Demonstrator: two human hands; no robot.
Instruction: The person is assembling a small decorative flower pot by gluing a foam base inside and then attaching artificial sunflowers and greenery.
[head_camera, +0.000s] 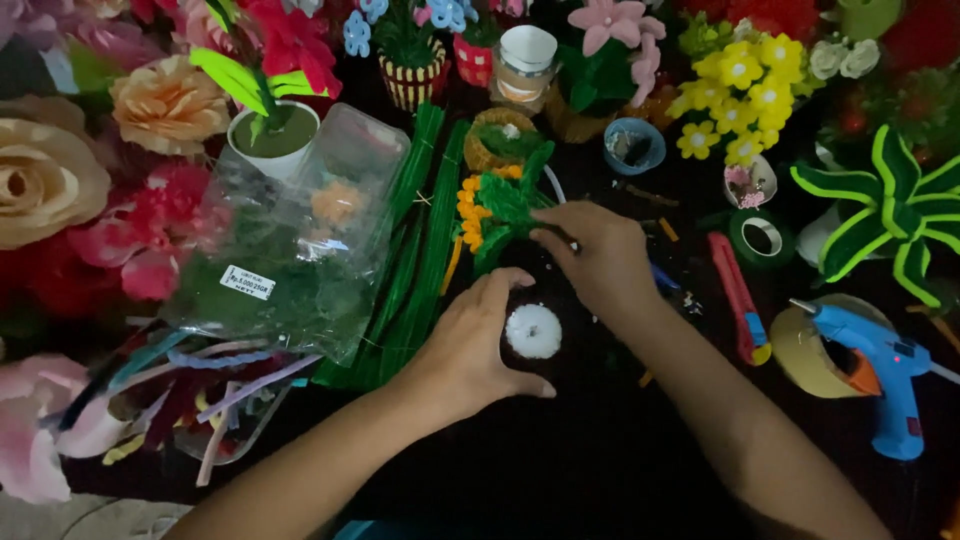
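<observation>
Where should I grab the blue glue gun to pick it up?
Grab the blue glue gun by its handle, the fat straight part pointing toward the person, coming from above. Its pointed tip faces the roll of brown tape, so stay off that end. The handle looks bare and easy to wrap fingers around.
</observation>
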